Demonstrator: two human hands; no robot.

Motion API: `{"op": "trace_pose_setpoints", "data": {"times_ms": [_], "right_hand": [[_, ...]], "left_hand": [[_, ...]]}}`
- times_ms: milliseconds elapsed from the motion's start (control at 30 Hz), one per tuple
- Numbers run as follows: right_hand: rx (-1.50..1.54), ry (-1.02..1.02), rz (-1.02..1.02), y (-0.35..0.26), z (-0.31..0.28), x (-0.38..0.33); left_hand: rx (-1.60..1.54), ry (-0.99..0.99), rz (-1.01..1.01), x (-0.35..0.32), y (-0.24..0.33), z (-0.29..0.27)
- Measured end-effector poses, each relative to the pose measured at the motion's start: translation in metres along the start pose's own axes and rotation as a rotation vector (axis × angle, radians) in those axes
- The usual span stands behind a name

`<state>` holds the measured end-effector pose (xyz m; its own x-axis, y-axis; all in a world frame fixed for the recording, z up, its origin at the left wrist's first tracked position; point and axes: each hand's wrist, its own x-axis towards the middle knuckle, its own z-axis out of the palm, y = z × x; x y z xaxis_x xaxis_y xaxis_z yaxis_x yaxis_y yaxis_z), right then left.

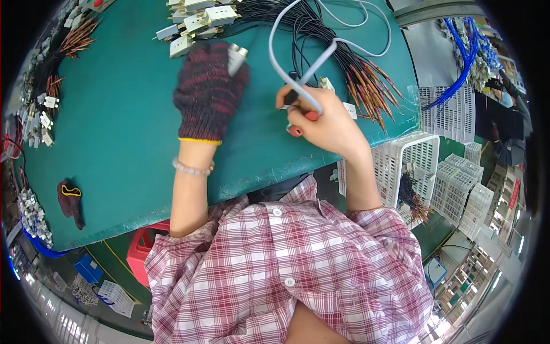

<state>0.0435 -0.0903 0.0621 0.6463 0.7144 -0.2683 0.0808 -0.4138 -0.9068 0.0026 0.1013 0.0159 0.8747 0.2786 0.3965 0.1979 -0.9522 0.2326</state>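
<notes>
Firstly, the left hand [209,92], in a dark red-and-black knitted glove with a yellow cuff; its grip appears closed around a white block [236,59] with brass-coloured ends, though the knit hides most of the fingers; the block sits over the green table [126,114], just below the pile of white blocks [220,14] and to the left of the other hand. Item, the right hand [326,117], bare, its grip closed about the black part [292,96] on a grey-white cable [326,51], with small red pieces [311,116] at the fingers, of a kind I cannot tell; beyond it, black leads [321,34] with copper-coloured ends [366,86]. On handling, in my judgement: the block is best held steady, its metal ends clear of the wool; the right fingers best set firmly on the black part rather than the flexible cable; the loose loop best led away from the leads, where it could snag. Of writing: small dark marks on the piled blocks, too small to read; no brand or label legible from where I stand.
</notes>
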Motion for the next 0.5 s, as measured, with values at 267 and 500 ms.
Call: {"op": "trace_pose_setpoints", "data": {"times_ms": [267, 500], "right_hand": [[0.501, 0.37, -0.155, 0.004, -0.009, -0.005], [0.495, 0.384, -0.238, -0.008, 0.001, 0.013]], "left_hand": [[-2.286, -0.583, -0.919, -0.017, 0.025, 0.003], [-2.162, -0.545, -0.71, -0.03, 0.029, 0.024]]}}
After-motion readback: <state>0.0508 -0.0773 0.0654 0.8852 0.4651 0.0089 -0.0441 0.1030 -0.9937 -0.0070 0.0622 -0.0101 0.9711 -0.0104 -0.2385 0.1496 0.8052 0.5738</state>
